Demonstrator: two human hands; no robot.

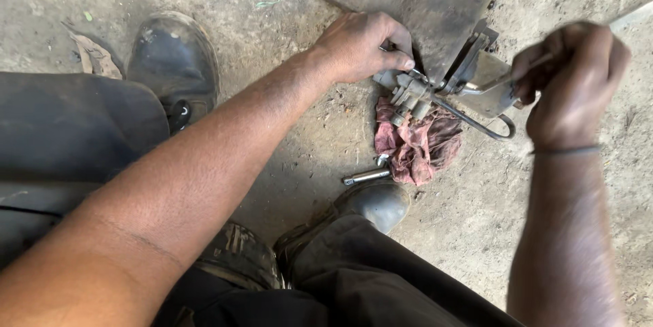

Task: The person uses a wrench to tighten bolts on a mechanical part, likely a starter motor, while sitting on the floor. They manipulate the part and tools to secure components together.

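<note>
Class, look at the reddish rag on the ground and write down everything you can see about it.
The rag is a crumpled piece of faded red-pink cloth, stained dark and grimy in places. It lies bunched in folds on the dusty concrete floor, directly under the small metal fitting of the rusty plate assembly, which seems to rest on its top edge. A short silvery socket extension lies at its lower left edge, and a black boot toe sits just below it. Neither hand touches it.

Head camera, single view, steep downward look.
Close over the person's own arms and knees; dirt floor (272, 0) fills frame.
</note>
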